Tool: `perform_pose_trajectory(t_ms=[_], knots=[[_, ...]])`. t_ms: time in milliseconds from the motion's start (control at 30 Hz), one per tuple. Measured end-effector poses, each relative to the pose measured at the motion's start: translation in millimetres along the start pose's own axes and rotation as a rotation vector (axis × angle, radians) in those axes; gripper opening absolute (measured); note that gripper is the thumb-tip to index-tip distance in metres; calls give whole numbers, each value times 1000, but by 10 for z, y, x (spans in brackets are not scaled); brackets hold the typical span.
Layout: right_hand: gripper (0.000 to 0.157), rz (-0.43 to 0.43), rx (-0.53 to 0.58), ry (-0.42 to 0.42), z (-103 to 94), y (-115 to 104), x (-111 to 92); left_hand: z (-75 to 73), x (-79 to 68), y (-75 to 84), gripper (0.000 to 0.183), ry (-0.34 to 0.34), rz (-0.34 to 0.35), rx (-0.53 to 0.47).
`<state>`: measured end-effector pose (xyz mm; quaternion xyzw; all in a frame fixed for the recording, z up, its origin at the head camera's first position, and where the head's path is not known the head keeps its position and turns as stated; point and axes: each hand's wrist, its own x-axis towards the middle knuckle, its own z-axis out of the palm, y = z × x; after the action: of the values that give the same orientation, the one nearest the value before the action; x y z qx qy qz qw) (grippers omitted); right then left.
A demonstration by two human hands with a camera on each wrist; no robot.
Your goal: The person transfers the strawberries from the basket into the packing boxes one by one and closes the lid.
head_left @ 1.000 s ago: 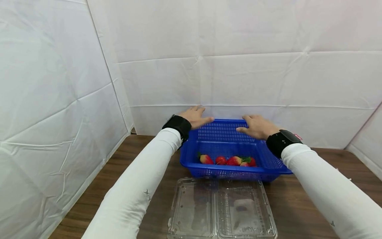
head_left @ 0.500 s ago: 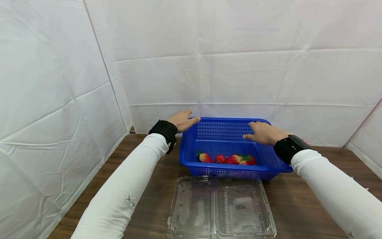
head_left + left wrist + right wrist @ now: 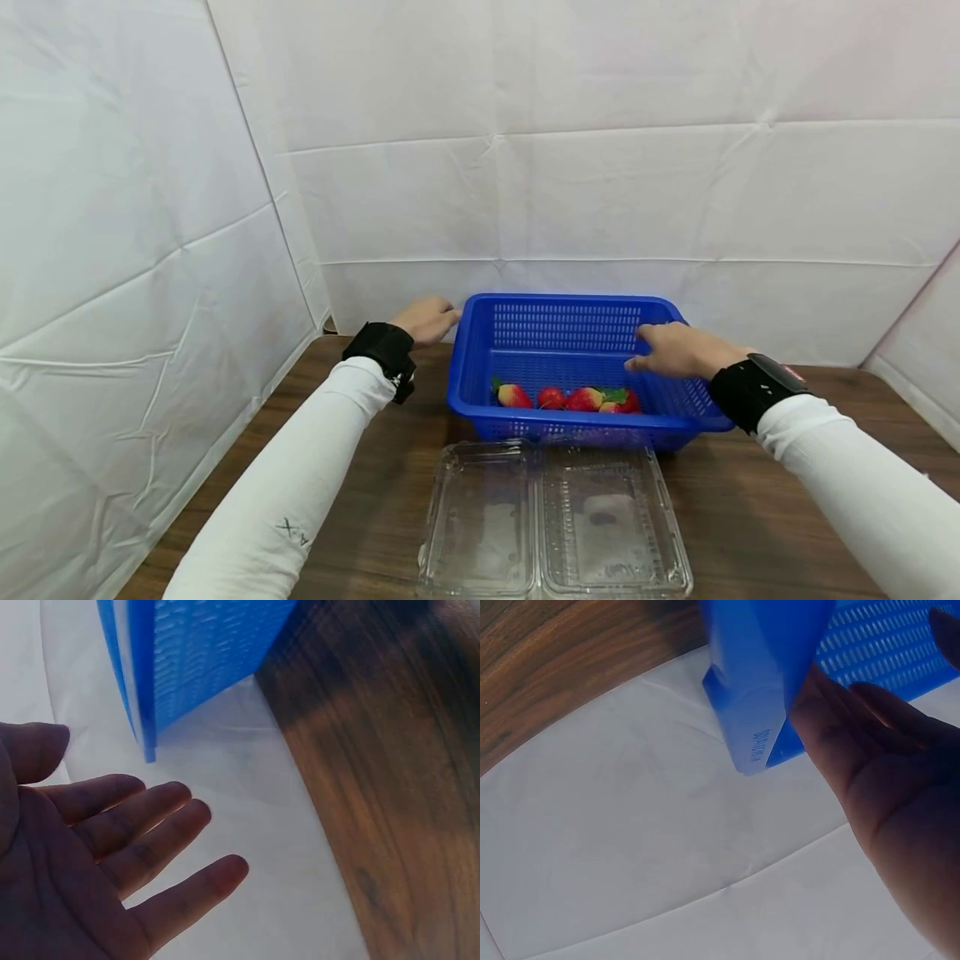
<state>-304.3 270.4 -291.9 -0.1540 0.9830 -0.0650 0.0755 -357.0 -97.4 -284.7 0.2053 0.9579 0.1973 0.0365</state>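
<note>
Here, the lower-middle basket [image 3: 566, 327] looks light and stiff, its rim [image 3: 555, 419] good for the loose left hand [image 3: 424, 321] and right hand [image 3: 686, 350].

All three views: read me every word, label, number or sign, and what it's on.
"X", or a mark much like it, handwritten on the left sleeve; the mark beside it is unclear.
Blue basket: small characters on the rim, right wrist view, too blurred to read.
Clear container: faint marking, unreadable.
Right wristband: red tag, too small to read.
</note>
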Motion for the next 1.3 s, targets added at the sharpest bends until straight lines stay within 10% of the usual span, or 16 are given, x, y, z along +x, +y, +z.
perform_pose_trajectory(t_ms=[1300], knots=[[20,-90,72,-123,51,-15,-321,584,-607,-302,13,-80,93,-208]])
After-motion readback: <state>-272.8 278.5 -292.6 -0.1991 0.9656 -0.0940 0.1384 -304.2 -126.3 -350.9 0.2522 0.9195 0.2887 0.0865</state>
